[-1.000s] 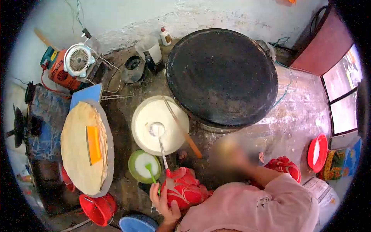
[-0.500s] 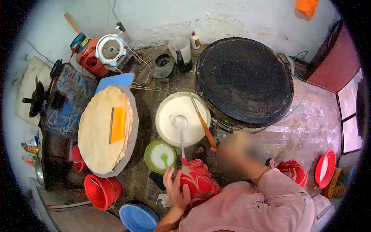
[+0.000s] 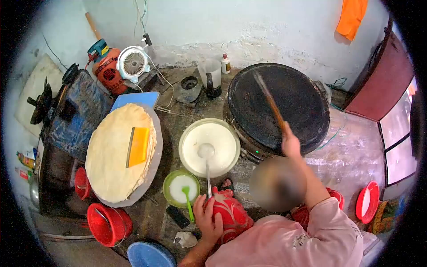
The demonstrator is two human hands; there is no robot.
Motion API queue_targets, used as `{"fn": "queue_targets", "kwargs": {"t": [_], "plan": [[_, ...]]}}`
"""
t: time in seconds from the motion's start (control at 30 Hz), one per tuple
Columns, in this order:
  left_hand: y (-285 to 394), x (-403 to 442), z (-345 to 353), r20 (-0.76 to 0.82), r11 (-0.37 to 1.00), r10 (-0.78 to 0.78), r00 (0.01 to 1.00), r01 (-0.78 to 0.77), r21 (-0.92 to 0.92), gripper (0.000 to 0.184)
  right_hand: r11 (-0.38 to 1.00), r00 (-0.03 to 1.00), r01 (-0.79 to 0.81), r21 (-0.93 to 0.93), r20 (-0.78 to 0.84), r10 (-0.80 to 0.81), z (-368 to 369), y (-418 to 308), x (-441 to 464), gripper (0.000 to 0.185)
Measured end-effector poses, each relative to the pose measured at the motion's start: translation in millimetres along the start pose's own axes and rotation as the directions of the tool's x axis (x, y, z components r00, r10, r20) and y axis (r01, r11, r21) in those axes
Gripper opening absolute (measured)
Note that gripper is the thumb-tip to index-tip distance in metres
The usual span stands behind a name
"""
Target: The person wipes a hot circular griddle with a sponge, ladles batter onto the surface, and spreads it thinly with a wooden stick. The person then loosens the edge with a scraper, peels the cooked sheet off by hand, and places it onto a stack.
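Observation:
My right hand (image 3: 291,143) is closed around the handle of a long wooden-handled tool (image 3: 272,101). Its pale, blurred far end is over the round black griddle (image 3: 249,95); contact cannot be made out. My left hand (image 3: 208,220) lies with fingers apart against the red patterned cloth (image 3: 231,212) over my knee. Close to its fingertips is the handle end of a ladle (image 3: 208,171), whose bowl sits in white batter in a large basin (image 3: 181,151). Left of that, a green bowl (image 3: 167,194) holds white liquid and a green spoon (image 3: 188,202).
At left, a tall stack of thin round flatbreads (image 3: 111,155) carries an orange scraper (image 3: 138,147). Red bucket (image 3: 98,229), blue basin (image 3: 149,254) and dark phone-like slab (image 3: 178,216) are near my left side. Gas cylinder (image 3: 106,75), fan (image 3: 133,64) and jug (image 3: 210,73) stand behind.
My right hand has moved up and right, carrying the wooden-handled tool from the batter basin to over the griddle. My left hand has shifted slightly, nearer the ladle's handle end.

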State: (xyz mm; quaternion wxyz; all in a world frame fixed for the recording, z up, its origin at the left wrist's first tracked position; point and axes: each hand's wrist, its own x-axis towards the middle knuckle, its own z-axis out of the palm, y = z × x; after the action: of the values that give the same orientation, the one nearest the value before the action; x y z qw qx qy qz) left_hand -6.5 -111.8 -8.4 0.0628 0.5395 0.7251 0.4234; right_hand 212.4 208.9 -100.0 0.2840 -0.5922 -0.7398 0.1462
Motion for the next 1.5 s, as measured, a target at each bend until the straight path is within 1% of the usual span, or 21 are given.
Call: {"fn": "queue_targets", "kwargs": {"t": [0.03, 0.2, 0.27, 0.33, 0.4, 0.47, 0.5, 0.6, 0.67, 0.73, 0.8, 0.87, 0.93, 1.0, 1.07, 1.1, 1.13, 1.23, 1.27, 1.33, 1.5], "plan": [[0, 0, 1, -0.004, 1.0, 0.016, 1.0, -0.016, 0.008, 0.04, 0.995, 0.995, -0.078, -0.056, -0.066, 0.075, -8, 9, 8, 0.055], [0, 0, 5, -0.036, 0.994, 0.072, 0.997, -0.075, -0.077, 0.039, 0.885, 0.908, 0.311, -0.347, 0.382, -0.17, -25, -4, -41, 0.071], [3, -1, 6, -0.065, 0.988, 0.073, 0.995, -0.081, -0.132, 0.038, 0.981, 0.991, -0.094, -0.169, 0.079, 0.108, -31, 5, -27, 0.065], [0, -2, 6, -0.071, 0.983, 0.081, 0.994, -0.091, -0.158, 0.038, 0.956, 0.957, -0.097, -0.277, 0.237, 0.166, -44, -12, -29, 0.06], [-1, -5, 8, -0.103, 0.976, 0.105, 0.989, -0.122, -0.181, 0.038, 0.863, 0.855, 0.436, -0.253, 0.415, -0.31, -43, -20, -37, 0.058], [-1, -6, 9, -0.089, 0.971, 0.097, 0.991, -0.113, -0.209, 0.038, 0.889, 0.874, 0.374, -0.264, 0.42, -0.243, -25, -15, -24, 0.058], [-1, -5, 10, -0.08, 0.966, 0.098, 0.992, -0.114, -0.233, 0.038, 0.999, 0.969, -0.014, -0.049, 0.245, 0.026, -11, -18, -12, 0.058], [1, -6, 13, -0.111, 0.957, 0.147, 0.983, -0.17, -0.234, 0.039, 0.967, 0.919, 0.212, -0.142, 0.367, -0.148, 0, -45, -13, 0.044], [-1, -12, 13, -0.141, 0.944, 0.116, 0.983, -0.153, -0.292, 0.037, 0.968, 0.944, 0.233, -0.091, 0.259, -0.203, -2, -63, -18, 0.041], [-4, -14, 11, -0.176, 0.925, 0.085, 0.981, -0.144, -0.352, 0.036, 0.996, 0.998, 0.02, 0.09, -0.062, -0.015, 17, -28, -7, 0.041], [-9, -18, 7, -0.213, 0.909, -0.083, 0.974, -0.014, -0.417, 0.034, 0.961, 0.958, -0.278, 0.008, -0.075, 0.277, 18, -8, -13, 0.045], [-29, -25, 11, -0.225, 0.923, -0.114, 0.968, 0.02, -0.385, 0.032, 0.975, 0.954, 0.219, -0.021, 0.213, -0.21, 22, 13, -57, 0.049], [-59, -37, 25, -0.255, 0.867, -0.288, 0.923, 0.139, -0.478, 0.031, 0.945, 0.894, 0.326, 0.006, 0.324, -0.31, -3, -10, -94, 0.049], [-73, -40, 18, -0.224, 0.874, -0.352, 0.909, 0.233, -0.427, 0.031, 0.906, 0.805, 0.42, 0.052, 0.439, -0.398, -9, -6, -104, 0.049], [-102, -52, 22, -0.233, 0.933, -0.345, 0.909, 0.306, -0.187, 0.032, 0.996, 0.998, 0.049, 0.076, 0.04, -0.052, -10, 11, -100, 0.046], [-117, -60, 24, -0.182, 0.886, -0.45, 0.874, 0.413, -0.209, 0.034, 0.971, 0.976, -0.181, 0.155, -0.092, 0.197, -15, 7, -102, 0.043], [-136, -71, 29, -0.189, 0.879, -0.468, 0.863, 0.432, -0.204, 0.034, 0.973, 0.98, -0.176, 0.152, -0.071, 0.188, -24, -1, -110, 0.043], [-195, -91, 49, -0.161, 0.812, -0.52, 0.839, 0.544, 0.21, 0.038, 0.95, 0.867, 0.283, 0.129, 0.39, -0.311, -28, -17, -135, 0.037], [-209, -96, 57, -0.172, 0.795, -0.541, 0.823, 0.567, 0.213, 0.038, 0.947, 0.852, 0.291, 0.139, 0.412, -0.323, -28, -25, -135, 0.037], [-222, -93, 63, -0.059, 0.626, -0.701, 0.71, 0.653, 0.427, 0.044, 0.957, 0.661, -0.09, 0.277, 0.735, -0.151, -39, -67, -129, 0.033], [-332, -146, 128, -0.004, 0.494, -0.788, 0.615, 0.637, 0.592, 0.044, 0.834, 0.562, 0.548, 0.062, 0.711, -0.422, -19, -155, -99, 0.037]]}}
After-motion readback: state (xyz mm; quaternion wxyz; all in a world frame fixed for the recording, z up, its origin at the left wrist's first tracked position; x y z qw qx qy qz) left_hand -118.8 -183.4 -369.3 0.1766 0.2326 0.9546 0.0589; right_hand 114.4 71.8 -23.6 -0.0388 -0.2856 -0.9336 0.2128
